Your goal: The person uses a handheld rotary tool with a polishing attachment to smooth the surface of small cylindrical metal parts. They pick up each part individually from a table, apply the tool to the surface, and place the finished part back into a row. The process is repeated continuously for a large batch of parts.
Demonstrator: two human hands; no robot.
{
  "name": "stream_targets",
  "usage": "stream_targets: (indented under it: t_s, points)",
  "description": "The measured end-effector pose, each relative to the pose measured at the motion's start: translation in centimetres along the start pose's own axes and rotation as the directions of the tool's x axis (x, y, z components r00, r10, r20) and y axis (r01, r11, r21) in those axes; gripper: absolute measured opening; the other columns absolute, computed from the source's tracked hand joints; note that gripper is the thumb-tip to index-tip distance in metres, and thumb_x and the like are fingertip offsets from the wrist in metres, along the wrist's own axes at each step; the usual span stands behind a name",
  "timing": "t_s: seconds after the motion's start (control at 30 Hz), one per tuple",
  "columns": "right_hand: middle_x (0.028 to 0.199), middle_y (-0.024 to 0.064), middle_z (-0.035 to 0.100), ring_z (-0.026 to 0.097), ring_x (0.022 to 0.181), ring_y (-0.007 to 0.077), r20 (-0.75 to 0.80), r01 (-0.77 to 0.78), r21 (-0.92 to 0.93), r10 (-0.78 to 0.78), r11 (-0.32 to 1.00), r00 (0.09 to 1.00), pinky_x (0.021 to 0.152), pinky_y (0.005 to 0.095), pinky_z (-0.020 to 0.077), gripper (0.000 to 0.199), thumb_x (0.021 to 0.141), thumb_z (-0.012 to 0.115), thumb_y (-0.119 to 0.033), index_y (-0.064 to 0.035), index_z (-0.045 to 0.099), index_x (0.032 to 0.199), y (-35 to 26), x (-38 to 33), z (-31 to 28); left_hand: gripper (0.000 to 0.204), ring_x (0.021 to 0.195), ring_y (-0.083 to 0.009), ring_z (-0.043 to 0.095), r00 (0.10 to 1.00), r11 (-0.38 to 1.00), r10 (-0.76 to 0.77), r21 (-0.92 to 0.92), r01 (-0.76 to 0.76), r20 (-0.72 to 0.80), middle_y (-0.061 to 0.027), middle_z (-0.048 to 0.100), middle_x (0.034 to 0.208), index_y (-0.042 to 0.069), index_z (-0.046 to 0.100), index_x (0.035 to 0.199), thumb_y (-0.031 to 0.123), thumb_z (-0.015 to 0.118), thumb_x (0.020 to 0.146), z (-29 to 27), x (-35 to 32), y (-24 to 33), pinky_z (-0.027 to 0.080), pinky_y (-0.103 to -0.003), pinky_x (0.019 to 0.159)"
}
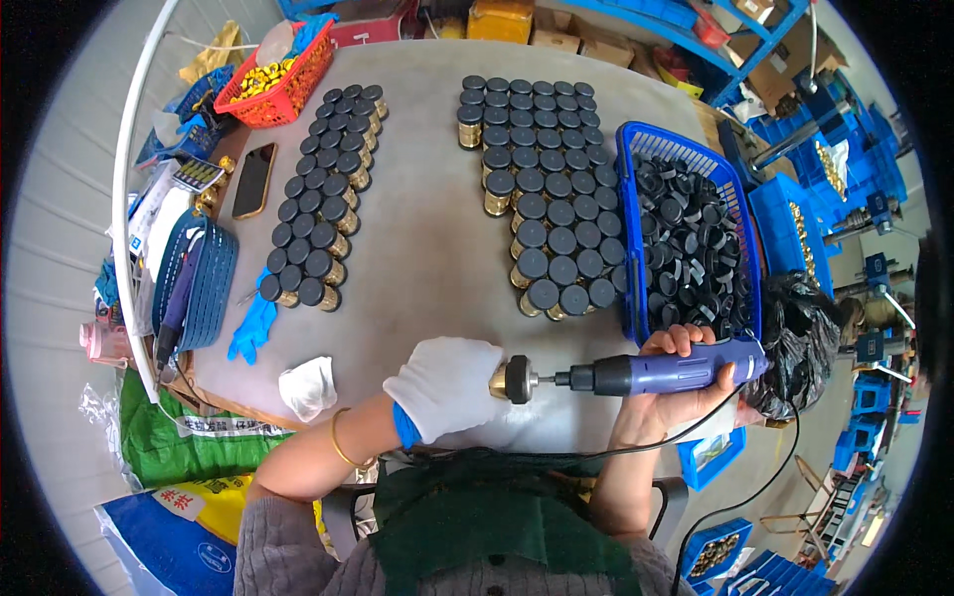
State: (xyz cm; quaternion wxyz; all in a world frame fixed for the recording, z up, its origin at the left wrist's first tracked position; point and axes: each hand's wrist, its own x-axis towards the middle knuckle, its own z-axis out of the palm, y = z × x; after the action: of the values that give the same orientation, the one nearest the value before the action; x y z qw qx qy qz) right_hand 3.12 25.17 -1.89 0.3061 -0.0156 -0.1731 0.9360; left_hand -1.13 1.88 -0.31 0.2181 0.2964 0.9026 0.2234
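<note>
Fingers [696, 343] of the right hand [686, 382] wrap tight round a blue-purple electric screwdriver [661, 374], held level, tip pointing to the person's left. Its black round bit head [518, 380] presses on a small brass piece [497, 380] gripped in the left hand [444, 387], which wears a white glove w/ a blue cuff; the gloved fingers are closed round the brass piece, mostly hiding it. Both hands meet at the near edge of the grey surface [427, 238], centre frame. A gold bangle [341, 442] sits on the left forearm. A black cord [735, 502] trails from the tool's rear down to the lower right.

Beyond the hands, approx. mid-surface, a block of black-capped brass parts [542, 189] stands in tight rows. A second, slanted band of the same capped parts [323, 194] runs along the left side, well apart from the first. Just right of the big block, touching the right hand's knuckles, a blue plastic basket [628, 199] is heaped w/ loose black caps [686, 238].

Left of the surface: a blue glove [253, 323] and a crumpled white glove [308, 385] near the edge, a dark phone [254, 179] lying flat, an empty blue basket [204, 283] w/ another purple tool [179, 298] across it. A red basket [288, 94] of brass pieces sits at the far left corner. A black bag [795, 338] bulges at right, blue crates [795, 228] beyond it.
</note>
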Motion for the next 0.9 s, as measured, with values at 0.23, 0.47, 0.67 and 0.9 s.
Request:
stream_targets:
  t_s: [0.23,0.47,0.67,0.9]
  points:
    - [0.099,0.0106,0.053,0.049,0.074,0.0165,-0.038,0.046,0.019,-0.045,0.999,0.998,0.064,0.0270,0.0439,0.044,0.077,0.064,-0.034,-0.0055,0.045,0.105,0.5,0.8,1.8,0.040,0.076,-0.0338,0.062,0.995,0.995,-0.072,-0.068,0.077,0.065,-0.0144,0.063,0.079,0.010,0.059,0.087,0.045,0.067,0.070,-4.0,2.0,-1.0,0.048,-0.043,0.068]
    - [0.101,0.0106,0.052,0.045,0.071,0.0145,-0.026,-0.023,0.086,0.025,0.996,0.999,0.062,0.0254,0.0421,0.045,0.081,0.061,-0.034,-0.0062,0.042,0.110,0.4,1.9,1.3,0.027,0.087,-0.0248,0.057,0.874,0.983,0.178,0.125,-0.136,-0.452,-0.0102,0.059,0.087,0.007,0.062,0.091,0.017,0.073,0.068,-14.1,10.7,-13.5,0.045,-0.033,0.080]
    - [0.099,0.0093,0.051,0.044,0.068,0.0136,-0.087,-0.127,0.043,0.130,0.991,0.988,0.057,0.0242,0.0395,0.046,0.081,0.061,-0.035,-0.0069,0.042,0.110,3.2,2.3,1.1,0.033,0.094,-0.0268,0.057,0.880,0.823,0.028,0.510,0.249,-0.475,-0.0073,0.062,0.095,0.017,0.061,0.099,0.028,0.071,0.069,-19.3,20.1,-19.1,0.039,-0.039,0.087]
    - [0.099,0.0087,0.052,0.044,0.067,0.0132,-0.093,-0.149,0.052,0.154,0.987,0.984,0.056,0.0239,0.0383,0.049,0.079,0.064,-0.036,-0.0071,0.042,0.112,3.2,2.4,1.1,0.038,0.100,-0.0273,0.055,0.927,0.789,-0.123,0.531,0.309,-0.355,-0.0085,0.061,0.098,0.019,0.057,0.110,0.030,0.065,0.074,-18.7,22.3,-22.5,0.038,-0.044,0.088]
